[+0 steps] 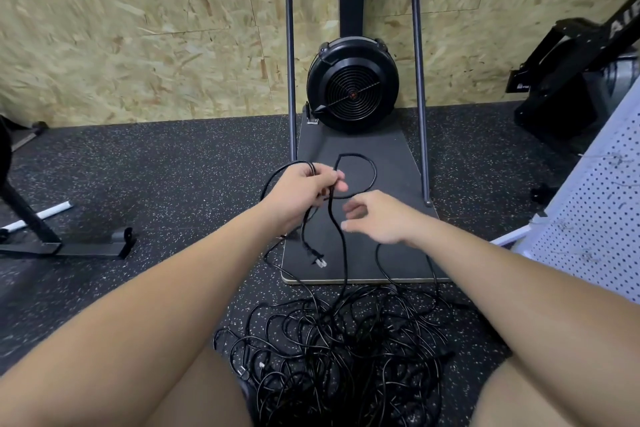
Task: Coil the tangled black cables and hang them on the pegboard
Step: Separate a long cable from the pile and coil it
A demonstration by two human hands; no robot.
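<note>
Two hands in view, both raised over the flat dark base plate (367, 156) of one black fan machine (352, 85). Left hand (304, 189): fingers curled round one thin black cable (356, 177), gathering it where it forms one visible loop beyond the knuckles; one plug end (317, 258) dangles below the hand. Right hand (377, 218): fingers loosely spread, holding nothing, just beside the hanging strand; blurred. The strand runs down into one tangled heap of black cables (332, 357) on the speckled black rubber floor (138, 184), between the person's knees. Number of cables in the heap cannot be counted. One white perforated pegboard (588, 211) leans at the right edge, well apart from the heap.
</note>
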